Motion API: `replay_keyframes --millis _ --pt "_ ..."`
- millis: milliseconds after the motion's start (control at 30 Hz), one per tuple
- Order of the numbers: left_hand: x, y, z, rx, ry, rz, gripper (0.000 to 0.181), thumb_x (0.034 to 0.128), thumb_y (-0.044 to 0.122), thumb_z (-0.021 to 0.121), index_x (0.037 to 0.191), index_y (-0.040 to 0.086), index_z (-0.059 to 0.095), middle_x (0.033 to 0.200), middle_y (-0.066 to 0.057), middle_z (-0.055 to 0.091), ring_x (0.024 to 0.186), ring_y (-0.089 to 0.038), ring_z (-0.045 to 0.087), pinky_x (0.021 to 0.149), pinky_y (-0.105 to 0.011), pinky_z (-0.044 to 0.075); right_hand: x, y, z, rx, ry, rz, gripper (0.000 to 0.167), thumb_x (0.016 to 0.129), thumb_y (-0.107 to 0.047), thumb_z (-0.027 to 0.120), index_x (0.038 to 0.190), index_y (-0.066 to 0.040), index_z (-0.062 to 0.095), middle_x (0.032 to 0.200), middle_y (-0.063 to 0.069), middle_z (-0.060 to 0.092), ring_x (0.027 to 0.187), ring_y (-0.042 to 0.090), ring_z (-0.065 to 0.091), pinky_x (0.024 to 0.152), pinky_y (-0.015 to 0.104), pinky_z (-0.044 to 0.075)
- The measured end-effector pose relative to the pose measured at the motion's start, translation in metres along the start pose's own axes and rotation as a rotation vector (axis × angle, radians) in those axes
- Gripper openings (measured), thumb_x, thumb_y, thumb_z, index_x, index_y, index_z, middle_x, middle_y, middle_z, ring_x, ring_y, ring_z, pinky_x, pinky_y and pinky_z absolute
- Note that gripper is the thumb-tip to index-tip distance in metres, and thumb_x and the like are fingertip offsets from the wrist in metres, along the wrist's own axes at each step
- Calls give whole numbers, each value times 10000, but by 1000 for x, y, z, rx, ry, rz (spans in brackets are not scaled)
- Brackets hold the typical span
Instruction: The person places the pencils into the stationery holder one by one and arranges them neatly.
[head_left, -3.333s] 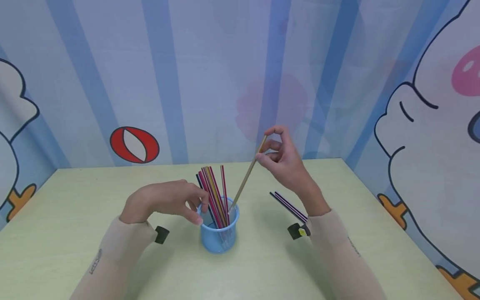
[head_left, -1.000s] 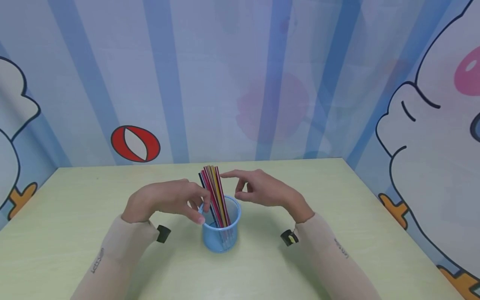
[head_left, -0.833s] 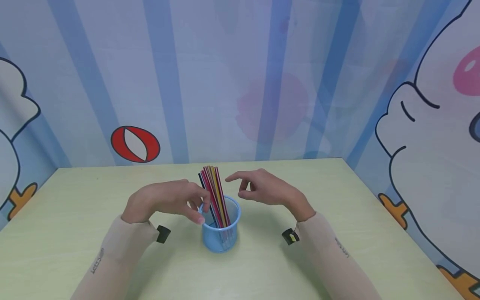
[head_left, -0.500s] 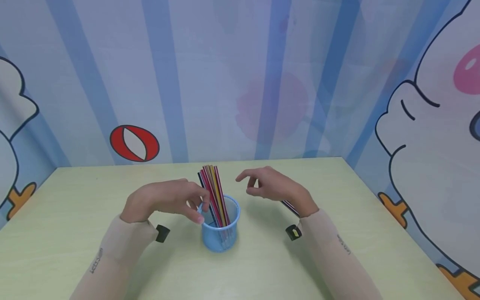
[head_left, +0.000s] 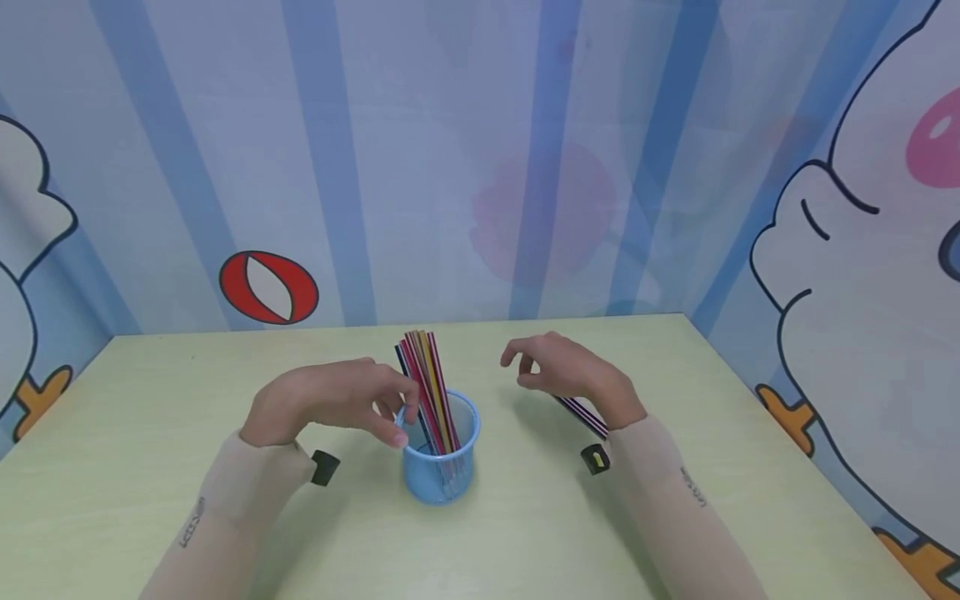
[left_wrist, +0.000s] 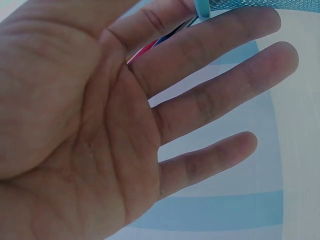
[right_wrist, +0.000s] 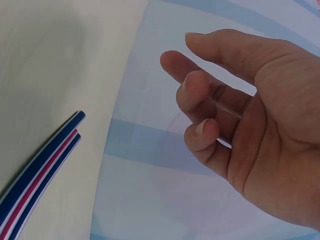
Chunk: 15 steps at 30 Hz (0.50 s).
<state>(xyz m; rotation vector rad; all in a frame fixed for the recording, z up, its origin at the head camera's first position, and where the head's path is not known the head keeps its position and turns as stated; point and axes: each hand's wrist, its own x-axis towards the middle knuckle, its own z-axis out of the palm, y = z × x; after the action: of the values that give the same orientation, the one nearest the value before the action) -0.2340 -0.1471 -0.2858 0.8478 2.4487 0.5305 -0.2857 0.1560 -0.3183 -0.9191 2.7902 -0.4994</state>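
My left hand (head_left: 337, 396) holds the near-left rim of a light blue mesh pen cup (head_left: 438, 479), index finger over the inside and thumb outside. In the left wrist view the other fingers of the left hand (left_wrist: 130, 115) stretch out past the rim (left_wrist: 202, 9). Inside the cup, several striped pencils (head_left: 427, 383) in red, yellow and dark blue lean to the left. My right hand (head_left: 566, 367) hovers right of the cup, its fingers loosely bent around nothing. Below its wrist lie striped pencils (head_left: 581, 415), dark blue and pink in the right wrist view (right_wrist: 37, 182), partly hidden by the arm.
The pale yellow table (head_left: 187, 392) runs back to a blue-and-white striped backdrop (head_left: 442, 167). A printed cartoon figure (head_left: 862, 292) fills the right side panel.
The gold pencil my right hand held by its top over the cup has left the fingers. That hand has since drawn back rightward, toward the lying pencils. The left hand stays put.
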Motion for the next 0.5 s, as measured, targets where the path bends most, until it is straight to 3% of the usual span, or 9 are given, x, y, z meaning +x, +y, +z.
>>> replay_keyframes --millis 500 --pt "0 -2 0 -10 1 -15 194 877 277 788 976 215 632 1131 24 687 1040 -165 654 894 -395 524 -2 15 0 -88 -96 142 288 964 -60 623 1246 -114 642 1025 55 670 919 196 625 828 374 522"
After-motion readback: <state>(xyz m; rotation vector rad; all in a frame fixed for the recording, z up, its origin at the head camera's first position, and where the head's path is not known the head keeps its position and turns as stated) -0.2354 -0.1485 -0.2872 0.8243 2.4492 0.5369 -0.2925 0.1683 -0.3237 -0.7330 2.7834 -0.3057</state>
